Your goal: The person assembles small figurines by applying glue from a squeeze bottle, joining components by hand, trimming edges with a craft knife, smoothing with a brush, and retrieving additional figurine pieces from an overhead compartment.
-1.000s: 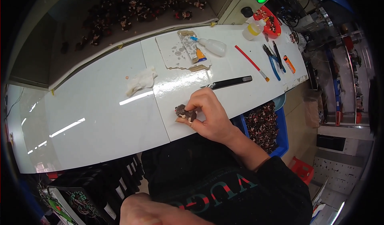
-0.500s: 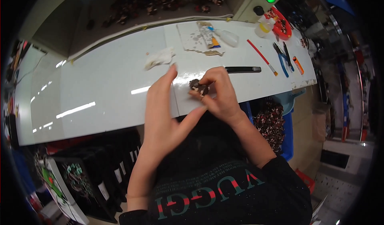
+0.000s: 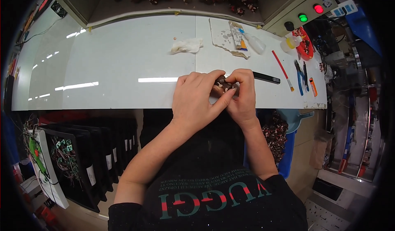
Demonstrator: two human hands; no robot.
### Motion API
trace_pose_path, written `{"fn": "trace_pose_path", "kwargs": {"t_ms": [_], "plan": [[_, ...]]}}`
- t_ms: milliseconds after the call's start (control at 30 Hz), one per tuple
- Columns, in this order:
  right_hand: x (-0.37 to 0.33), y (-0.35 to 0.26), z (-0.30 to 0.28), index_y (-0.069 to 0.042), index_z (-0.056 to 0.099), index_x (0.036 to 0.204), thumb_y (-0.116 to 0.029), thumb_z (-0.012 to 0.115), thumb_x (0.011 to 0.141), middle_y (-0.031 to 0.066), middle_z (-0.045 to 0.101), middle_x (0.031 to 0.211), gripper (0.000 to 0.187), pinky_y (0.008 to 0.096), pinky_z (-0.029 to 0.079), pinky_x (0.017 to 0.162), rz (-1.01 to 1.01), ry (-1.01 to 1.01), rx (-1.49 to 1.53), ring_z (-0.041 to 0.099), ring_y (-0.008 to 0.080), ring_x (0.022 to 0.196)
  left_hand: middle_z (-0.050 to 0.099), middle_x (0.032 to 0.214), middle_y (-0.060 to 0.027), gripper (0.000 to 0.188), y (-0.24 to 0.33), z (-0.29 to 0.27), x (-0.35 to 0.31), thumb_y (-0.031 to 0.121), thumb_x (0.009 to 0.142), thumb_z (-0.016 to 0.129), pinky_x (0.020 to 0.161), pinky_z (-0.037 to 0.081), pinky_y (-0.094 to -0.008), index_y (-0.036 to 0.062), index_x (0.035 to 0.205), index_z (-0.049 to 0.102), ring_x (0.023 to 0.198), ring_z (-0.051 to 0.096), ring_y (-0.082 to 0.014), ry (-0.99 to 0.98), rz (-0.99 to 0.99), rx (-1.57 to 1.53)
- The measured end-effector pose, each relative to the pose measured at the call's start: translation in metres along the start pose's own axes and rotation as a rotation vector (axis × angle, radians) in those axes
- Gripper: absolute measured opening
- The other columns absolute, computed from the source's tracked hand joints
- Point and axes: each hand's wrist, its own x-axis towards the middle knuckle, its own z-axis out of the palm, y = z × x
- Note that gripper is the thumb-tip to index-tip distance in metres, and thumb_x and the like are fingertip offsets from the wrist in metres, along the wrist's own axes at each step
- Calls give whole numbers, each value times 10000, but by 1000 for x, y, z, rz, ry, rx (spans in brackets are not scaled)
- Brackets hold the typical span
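Close to the bench's front edge, a small dark brown piece with pale spots (image 3: 223, 86) is held between my two hands. My left hand (image 3: 193, 97) has its fingers bent around the piece's left side, and its thumb presses on the front. My right hand (image 3: 243, 101) pinches the right side with thumb and curled fingers. Much of the piece is hidden by the fingers, so its exact kind cannot be made out. Just beyond my right hand lies a flat black tool (image 3: 267, 78). A crumpled white tissue (image 3: 187, 46) rests farther back on the white bench (image 3: 123, 66).
Right of my hands lie a red paintbrush (image 3: 282, 69), blue-handled pliers (image 3: 299, 78) and an orange object (image 3: 313, 87). Behind are a tube (image 3: 237, 35), a squeeze bottle (image 3: 256, 45), a yellow-banded bottle (image 3: 290, 43) and a red bowl (image 3: 306, 54). A blue bin (image 3: 289, 148) stands below.
My left hand was apart from the piece with fingers stretched; now it has closed on it beside my right hand. The view has turned and shifted.
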Motion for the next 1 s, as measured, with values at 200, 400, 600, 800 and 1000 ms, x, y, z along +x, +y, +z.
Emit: {"fn": "trace_pose_path", "kwargs": {"t_ms": [200,400,600,800,1000], "plan": [[-2,0,5,-39,495,972,-26,764,721,106,502,910,368,328,454,667,83,-40,55,510,242,807,642,796,-20,359,-5,1,3,331,792,691,766,392,-339,98,1056,618,794,587,-203,35,3,-13],[1,3,11,-41,500,981,-34,763,728,110,498,931,365,324,456,679,14,-42,-5,502,244,828,625,765,-16,344,-13,1,3,327,786,699,755,392,-334,95,1028,620,778,588,-197,65,1,-7],[4,5,12,-38,497,976,-28,762,722,109,488,944,368,320,457,692,56,-75,27,495,246,838,621,778,-18,326,-17,3,3,303,759,716,733,388,-333,95,997,638,755,572,-197,59,-1,-8],[1,4,11,-35,490,968,-38,768,722,108,481,933,371,321,455,691,113,-84,78,492,250,833,614,756,-12,317,-14,3,4,309,749,723,715,382,-333,101,974,644,734,562,-198,59,9,14],[-1,12,5,-56,478,980,-74,803,709,85,465,953,424,293,427,699,67,-87,60,472,204,842,599,734,-5,307,-11,6,7,298,738,728,714,378,-326,107,964,644,717,554,-197,45,32,20]]}}
